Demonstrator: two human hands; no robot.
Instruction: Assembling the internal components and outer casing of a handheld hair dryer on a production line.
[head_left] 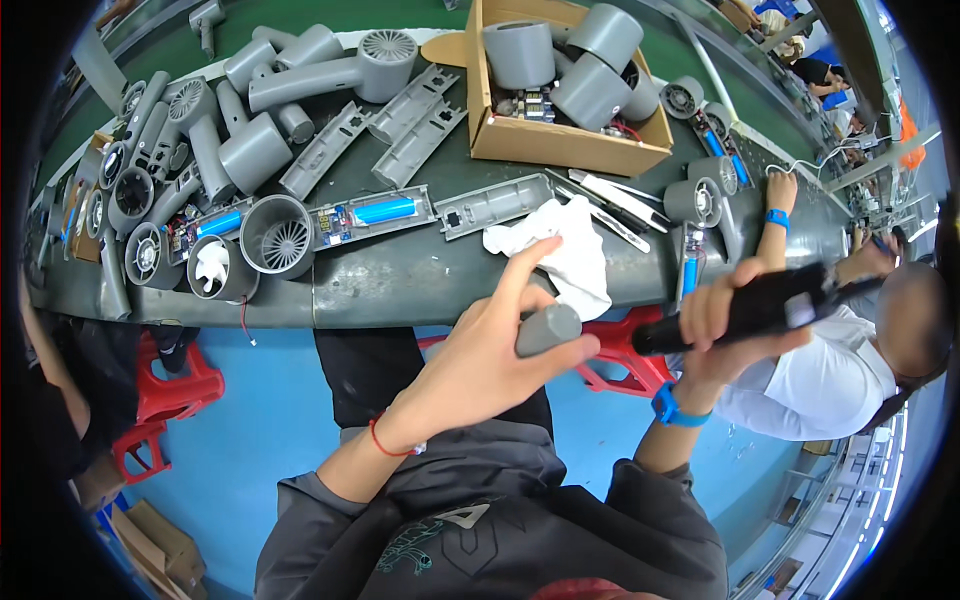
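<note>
My left hand (478, 350) grips a short grey plastic cylinder (548, 331) between thumb and fingers, its index finger stretched up. Its full length is hidden by the hand. To the right, my right hand (708, 335) is wrapped round a black electric screwdriver (752, 308), lying almost level with a dark cord at its right end. The two held things are apart. Just beyond my left hand a crumpled white cloth (562, 250) lies at the bench edge. Past it lie an open grey handle shell (490, 207) and another shell with a blue battery (384, 209) and circuit board.
Grey fan housings and handles (255, 150) crowd the bench's left side. A cardboard box (570, 143) of grey housings stands at the back. Pens and thin tools (615, 205) lie by the cloth. A co-worker (820, 375) sits at right; red stools (180, 385) stand below.
</note>
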